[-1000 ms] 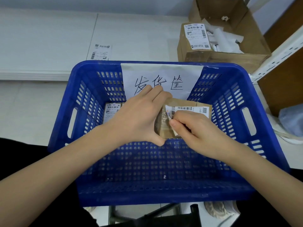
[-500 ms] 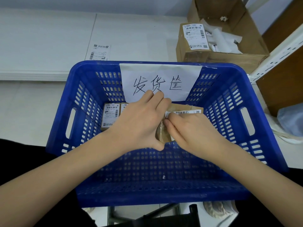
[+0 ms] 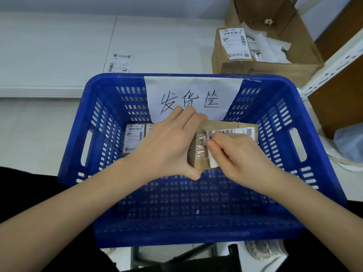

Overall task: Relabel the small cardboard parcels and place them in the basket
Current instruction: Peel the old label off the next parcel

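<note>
Over the blue basket [image 3: 279, 118], my left hand [image 3: 167, 146] grips a small taped cardboard parcel [image 3: 200, 154] by its left end. A white barcode label [image 3: 231, 131] lies across the parcel's top. My right hand [image 3: 239, 154] pinches the label's near left corner, which curls away from the cardboard. Two labelled small parcels [image 3: 133, 138] lie on the basket floor at the far left, the second mostly hidden behind my left hand.
A white paper sign [image 3: 196, 89] with handwriting hangs on the basket's far wall. A loose label sheet [image 3: 120, 62] lies on the white table behind. An open cardboard box [image 3: 275, 36] with papers and a labelled parcel [image 3: 231, 46] stands at the back right. Shelf frame at right.
Both hands and the parcel stay over the basket. My right fingers slid along the label's left edge, covering it half a second ago, and more of the label shows again now.
</note>
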The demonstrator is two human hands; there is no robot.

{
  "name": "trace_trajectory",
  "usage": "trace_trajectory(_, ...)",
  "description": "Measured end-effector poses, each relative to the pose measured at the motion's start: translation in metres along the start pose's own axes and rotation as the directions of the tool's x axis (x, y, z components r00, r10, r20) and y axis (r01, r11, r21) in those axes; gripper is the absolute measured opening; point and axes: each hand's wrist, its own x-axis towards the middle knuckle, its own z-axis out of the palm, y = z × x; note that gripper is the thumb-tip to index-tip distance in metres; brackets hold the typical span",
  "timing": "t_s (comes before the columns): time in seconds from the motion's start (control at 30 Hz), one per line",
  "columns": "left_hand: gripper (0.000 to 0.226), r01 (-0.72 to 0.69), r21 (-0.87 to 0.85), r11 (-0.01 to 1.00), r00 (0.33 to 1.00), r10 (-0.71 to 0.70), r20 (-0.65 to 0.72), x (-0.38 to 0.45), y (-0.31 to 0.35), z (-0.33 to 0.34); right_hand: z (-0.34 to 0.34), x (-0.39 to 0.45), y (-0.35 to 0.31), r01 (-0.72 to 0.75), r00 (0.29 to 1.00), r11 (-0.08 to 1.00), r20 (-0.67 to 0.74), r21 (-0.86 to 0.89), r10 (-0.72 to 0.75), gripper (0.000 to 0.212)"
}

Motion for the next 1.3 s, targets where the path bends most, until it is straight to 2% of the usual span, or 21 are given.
trace_trajectory(0.13, 0.092, -0.012, -0.01, 1.0, 0.999, 0.012, -0.033, 0.001, -0.001, 0.001, -0.004, 0.0, -0.002, -0.07, 0.997, 0.996, -0.007, 0.055, 0.07, 0.029)
trace_trajectory(0.23, 0.092, 0.017, -0.036, 0.999, 0.999, -0.019, -0.05, 0.002, 0.003, -0.001, -0.01, 0.001, -0.007, -0.197, 0.979, 0.975, 0.067, 0.102, 0.191, 0.034)
trace_trajectory(0.3, 0.091, 0.033, -0.019, 0.999, 0.999, -0.033, -0.042, 0.001, 0.005, 0.0, -0.013, 0.001, -0.008, -0.259, 0.96, 0.961, 0.135, 0.094, 0.245, 0.047)
trace_trajectory(0.37, 0.087, 0.044, 0.0, 0.999, 0.998, -0.044, -0.04, 0.001, 0.006, 0.002, -0.013, 0.003, -0.01, -0.23, 0.964, 0.973, 0.13, -0.031, 0.232, 0.058)
trace_trajectory(0.43, 0.083, 0.05, 0.012, 0.999, 0.998, -0.049, -0.042, 0.0, 0.006, 0.005, -0.007, 0.003, -0.01, -0.165, 0.98, 0.964, 0.072, -0.21, 0.184, 0.049)
trace_trajectory(0.5, 0.082, 0.055, 0.014, 0.998, 0.997, -0.054, -0.045, 0.0, 0.006, 0.007, 0.001, 0.001, -0.007, -0.134, 0.989, 0.961, 0.036, -0.242, 0.147, 0.036)
trace_trajectory(0.63, 0.085, 0.044, -0.02, 0.999, 0.997, -0.045, -0.068, -0.001, 0.004, 0.01, 0.003, -0.001, -0.004, -0.083, 0.997, 0.992, -0.007, -0.095, 0.083, 0.029)
trace_trajectory(0.83, 0.086, -0.001, -0.094, 0.996, 0.996, -0.008, -0.093, -0.004, 0.0, 0.01, -0.002, -0.003, -0.004, -0.061, 0.998, 0.998, -0.029, -0.025, 0.061, 0.03)
trace_trajectory(1.3, 0.094, -0.043, -0.114, 0.993, 0.994, 0.031, -0.104, -0.001, -0.009, 0.011, -0.013, -0.003, -0.01, -0.163, 0.986, 0.976, -0.017, 0.146, 0.168, 0.034)
